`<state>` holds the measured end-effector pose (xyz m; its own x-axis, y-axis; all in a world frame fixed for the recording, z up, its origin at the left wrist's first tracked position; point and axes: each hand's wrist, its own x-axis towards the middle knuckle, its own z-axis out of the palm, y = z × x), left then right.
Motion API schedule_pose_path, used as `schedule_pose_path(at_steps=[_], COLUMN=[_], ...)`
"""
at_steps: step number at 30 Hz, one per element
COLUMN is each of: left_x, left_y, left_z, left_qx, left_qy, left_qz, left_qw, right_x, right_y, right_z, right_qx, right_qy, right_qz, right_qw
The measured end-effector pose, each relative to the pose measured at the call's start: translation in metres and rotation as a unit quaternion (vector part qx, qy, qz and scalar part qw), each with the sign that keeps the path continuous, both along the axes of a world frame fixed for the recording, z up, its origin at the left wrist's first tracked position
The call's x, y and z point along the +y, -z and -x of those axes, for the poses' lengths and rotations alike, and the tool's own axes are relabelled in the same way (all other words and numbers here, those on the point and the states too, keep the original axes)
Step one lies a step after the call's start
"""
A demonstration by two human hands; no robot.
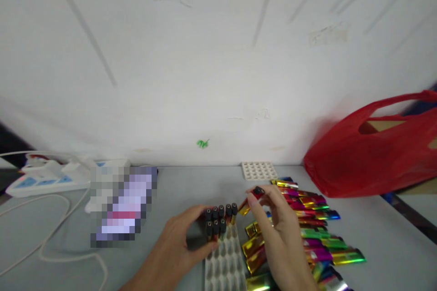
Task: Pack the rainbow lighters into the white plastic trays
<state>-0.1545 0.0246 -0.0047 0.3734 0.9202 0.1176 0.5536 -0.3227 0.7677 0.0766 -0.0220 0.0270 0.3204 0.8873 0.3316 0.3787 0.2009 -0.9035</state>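
Sticks (316, 233) lie in a messy heap on the smooth grey surface (180, 186), right of a pale tray (225, 266). They are slim and shiny like foil — gold, red, purple, green and blue. Eight standing sticks (215, 226) fill the tray's far end, black tops up, each with a little round ring. The tray looks hard, with rows of scooped holes. The right hand (282, 227) has a narrow grip, pinching one black-topped stick (258, 190) between tray and heap. The left hand (174, 241) has a wide grip — thumb and finger curve around the standing sticks' left side.
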Motion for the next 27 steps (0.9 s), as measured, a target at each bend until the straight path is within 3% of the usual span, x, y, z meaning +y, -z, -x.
schedule_pose_path(at_steps=[2,4,7,9,10,16,19,24,27], left_x=[0.0,0.0,0.0,0.001,0.0,0.0,-0.001,-0.001,-0.001], left_y=[-0.004,-0.005,-0.003,-0.003,-0.003,-0.009,-0.004,0.004,0.003], left_z=[-0.001,-0.002,-0.002,-0.002,-0.002,-0.002,-0.001,-0.001,-0.001], left_qx=[0.006,0.01,0.005,0.001,0.002,0.002,0.0,-0.008,-0.006], left_qy=[0.006,0.014,0.012,0.004,0.005,0.016,0.009,-0.002,0.005], left_qz=[0.013,0.023,0.019,0.012,0.012,0.011,0.0,-0.006,-0.006], left_qw=[1.0,1.0,1.0,1.0,1.0,1.0,1.0,1.0,1.0], right_x=[0.0,0.001,0.005,0.006,0.005,-0.001,-0.001,0.002,0.002], right_y=[-0.001,-0.002,-0.003,-0.006,-0.008,-0.011,-0.006,-0.001,0.0], right_z=[0.004,0.007,0.008,0.006,0.006,0.008,0.012,0.017,0.017], right_qx=[0.121,0.256,0.436,0.507,0.524,0.522,0.503,0.492,0.489], right_qy=[-0.014,-0.036,-0.134,-0.195,-0.205,-0.185,-0.199,-0.216,-0.197], right_qz=[0.028,0.066,0.162,0.213,0.22,0.193,0.196,0.134,0.142], right_qw=[0.992,0.964,0.875,0.812,0.797,0.81,0.818,0.832,0.838])
